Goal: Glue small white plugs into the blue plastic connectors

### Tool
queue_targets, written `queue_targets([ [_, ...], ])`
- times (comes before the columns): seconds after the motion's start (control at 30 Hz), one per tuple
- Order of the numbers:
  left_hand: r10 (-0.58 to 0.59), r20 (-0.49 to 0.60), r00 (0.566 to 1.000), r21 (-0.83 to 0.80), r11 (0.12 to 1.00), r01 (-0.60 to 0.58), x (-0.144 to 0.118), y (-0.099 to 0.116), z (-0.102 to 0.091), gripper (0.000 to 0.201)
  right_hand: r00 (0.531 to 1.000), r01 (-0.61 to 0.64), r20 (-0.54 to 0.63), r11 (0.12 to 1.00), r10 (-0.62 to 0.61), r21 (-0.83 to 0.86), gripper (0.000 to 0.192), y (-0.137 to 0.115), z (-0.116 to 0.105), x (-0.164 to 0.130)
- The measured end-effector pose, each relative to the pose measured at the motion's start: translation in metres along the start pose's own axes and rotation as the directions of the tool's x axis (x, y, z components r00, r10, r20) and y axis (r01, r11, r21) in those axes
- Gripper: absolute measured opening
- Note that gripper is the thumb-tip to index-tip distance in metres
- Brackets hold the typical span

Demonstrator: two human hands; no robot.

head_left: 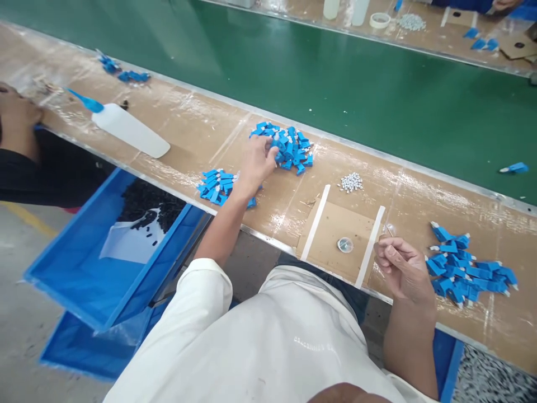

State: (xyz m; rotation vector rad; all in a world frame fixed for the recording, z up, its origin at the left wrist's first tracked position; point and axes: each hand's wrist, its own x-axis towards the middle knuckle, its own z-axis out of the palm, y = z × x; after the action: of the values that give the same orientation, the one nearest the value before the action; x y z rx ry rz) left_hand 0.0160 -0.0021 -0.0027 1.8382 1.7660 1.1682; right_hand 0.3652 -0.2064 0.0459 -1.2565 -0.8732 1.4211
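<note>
My left hand (pixel 257 163) reaches to the edge of a heap of small blue plastic parts with whitish tips (pixel 296 148). Its thumb and forefinger are apart beside the pieces, and the other fingers are partly hidden. A second group of blue parts (pixel 216 186) lies near my left forearm. My right hand (pixel 403 263) is closed in a pinch around a thin pointed stick (pixel 389 230), most of it hidden by the fingers. Between my hands is a cardboard sheet (pixel 335 224) held by white tape strips, with a small round clear dish (pixel 345 244) on it.
Small pale grey pieces (pixel 351 182) lie behind the cardboard. More blue parts (pixel 465 268) spread at right. A white squeeze bottle (pixel 130 129) lies at left, near another person's hand (pixel 17 112). A green belt (pixel 268 73) runs behind. Blue bins (pixel 84 252) stand below.
</note>
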Motion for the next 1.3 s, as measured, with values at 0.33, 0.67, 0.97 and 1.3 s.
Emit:
queue_targets([
  [0.33, -0.094, 0.008, 0.996, 0.001, 0.996, 0.094, 0.018, -0.039, -0.011, 0.049, 0.997, 0.076, 0.04, 0.877, -0.064, -0.474, 0.037, -0.018, 0.021, 0.025],
  [0.67, -0.107, 0.534, 0.839, 0.235, 0.972, -0.026, 0.073, -0.077, -0.032, 0.159, 0.936, 0.35, 0.342, 0.305, -0.082, -0.886, 0.125, 0.006, 0.125, 0.221],
  [0.97, -0.012, 0.512, 0.859, 0.051, 0.999, -0.016, 0.067, -0.087, 0.013, 0.17, 0.928, 0.341, 0.372, 0.413, -0.008, -0.844, 0.145, 0.034, 0.168, 0.27],
  [1.3, 0.07, 0.432, 0.899, -0.076, 0.996, -0.041, 0.172, -0.069, 0.08, 0.159, 0.97, 0.243, 0.216, 0.498, -0.112, -0.832, 0.122, 0.003, 0.141, 0.378],
])
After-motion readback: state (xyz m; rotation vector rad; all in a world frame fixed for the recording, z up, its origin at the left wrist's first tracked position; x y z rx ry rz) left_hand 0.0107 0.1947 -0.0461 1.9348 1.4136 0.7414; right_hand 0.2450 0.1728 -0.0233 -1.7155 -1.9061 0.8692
